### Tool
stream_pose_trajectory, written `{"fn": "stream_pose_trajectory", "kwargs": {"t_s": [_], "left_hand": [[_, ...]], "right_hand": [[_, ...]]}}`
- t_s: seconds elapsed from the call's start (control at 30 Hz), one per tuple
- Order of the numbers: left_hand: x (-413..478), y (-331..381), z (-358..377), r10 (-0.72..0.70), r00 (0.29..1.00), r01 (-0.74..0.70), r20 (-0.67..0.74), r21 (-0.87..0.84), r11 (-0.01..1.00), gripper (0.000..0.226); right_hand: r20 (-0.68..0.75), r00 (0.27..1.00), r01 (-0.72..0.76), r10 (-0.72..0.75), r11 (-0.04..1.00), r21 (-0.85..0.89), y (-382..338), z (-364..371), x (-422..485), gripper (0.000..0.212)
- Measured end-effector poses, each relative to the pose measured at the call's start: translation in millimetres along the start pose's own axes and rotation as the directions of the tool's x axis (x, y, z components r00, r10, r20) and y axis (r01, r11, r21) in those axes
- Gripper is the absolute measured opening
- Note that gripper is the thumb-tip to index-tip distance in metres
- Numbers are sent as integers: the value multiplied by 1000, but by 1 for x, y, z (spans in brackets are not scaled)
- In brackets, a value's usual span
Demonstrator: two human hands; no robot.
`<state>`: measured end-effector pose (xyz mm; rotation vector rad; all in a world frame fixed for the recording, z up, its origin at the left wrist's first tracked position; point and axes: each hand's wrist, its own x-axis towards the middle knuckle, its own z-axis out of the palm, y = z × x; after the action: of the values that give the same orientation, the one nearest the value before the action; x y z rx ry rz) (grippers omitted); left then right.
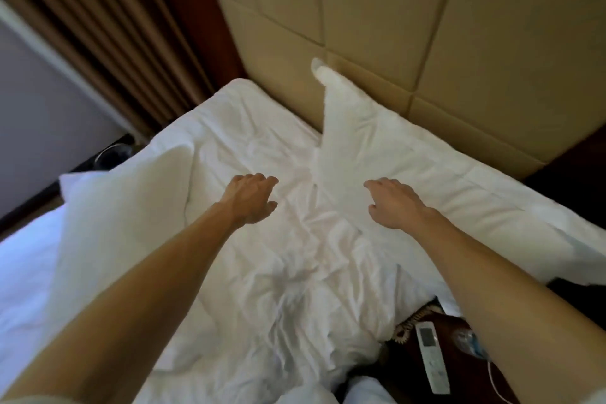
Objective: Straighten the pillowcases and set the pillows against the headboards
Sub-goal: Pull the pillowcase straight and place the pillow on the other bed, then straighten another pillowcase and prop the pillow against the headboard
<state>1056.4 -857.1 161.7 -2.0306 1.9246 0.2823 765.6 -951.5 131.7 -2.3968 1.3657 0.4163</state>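
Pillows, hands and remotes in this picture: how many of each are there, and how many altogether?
Pillows: 2, the left pillow and the right pillow
Hands: 2, the left hand and the right hand
Remotes: 1, the remote
Total: 5

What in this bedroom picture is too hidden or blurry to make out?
Head view, remote control: buttons too small and blurred to read.
Head view, bottle: mostly hidden behind the right forearm.
Head view, dark round object by the curtain: blurred, half covered by the left pillow.
Head view, right pillow: far end cut off by the frame edge.
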Motion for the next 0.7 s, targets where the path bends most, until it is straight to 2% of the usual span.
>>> {"fn": "stream_pose_trajectory", "kwargs": {"t_s": [0.17,0.3,0.57,0.7], "left_hand": [[-100,-66,61,-240,967,247,82,-76,966,55],[-195,-107,123,-378,914,397,150,-131,908,52],[-376,-141,262,-466,849,524,252,-277,805,51],[-460,-130,334,-450,793,582,411,-290,760,50]], "right_hand": [[152,978,152,-139,985,-76,-94,23,4,52],[257,943,220,-209,975,-15,-170,58,-12,50],[403,877,297,-260,954,-31,-298,163,-86,48],[477,836,330,-270,943,-44,-338,226,-131,45]]}}
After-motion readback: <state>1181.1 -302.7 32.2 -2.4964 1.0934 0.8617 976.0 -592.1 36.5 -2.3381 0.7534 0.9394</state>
